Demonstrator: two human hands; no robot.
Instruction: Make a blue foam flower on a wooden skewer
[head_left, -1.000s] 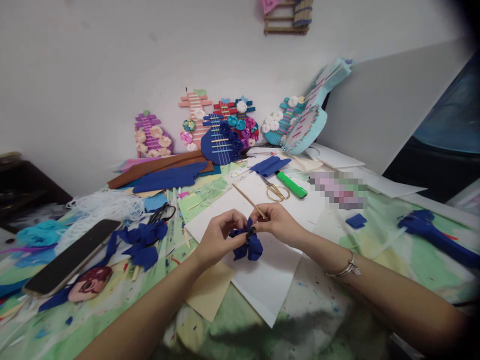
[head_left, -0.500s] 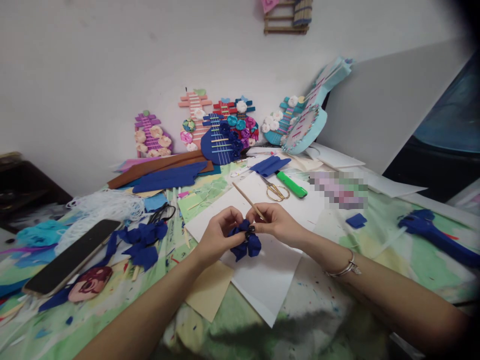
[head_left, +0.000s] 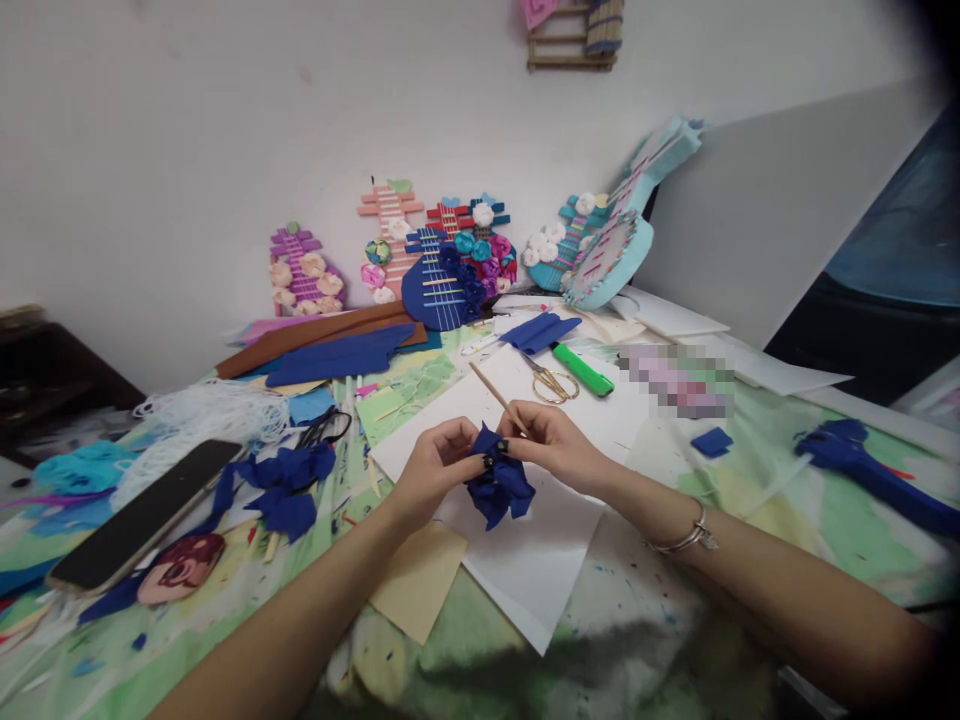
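Over the white paper (head_left: 536, 580), a dark blue crepe-paper flower (head_left: 501, 490) is held between both hands. My left hand (head_left: 431, 470) pinches its left side, thumb on top. My right hand (head_left: 551, 440) pinches the flower's upper right with thumb and finger, and a thin wooden stick (head_left: 491, 387) is tucked in the same hand, pointing up and left. Just beyond lie gold-handled scissors (head_left: 555, 385) and a green utility knife (head_left: 583, 370). More blue paper pieces (head_left: 289, 485) lie to the left.
A phone (head_left: 146, 515) and white string (head_left: 214, 420) are at the left. A blue glue gun (head_left: 877, 470) lies at the right, near a small folded blue piece (head_left: 712, 442). Along the wall stand several decorated paper guitars, one of them dark blue (head_left: 431, 285).
The flower has turned in my fingers and shifted slightly right, showing more of its petals. Both hands stay close together; the stick has moved slightly with the right hand.
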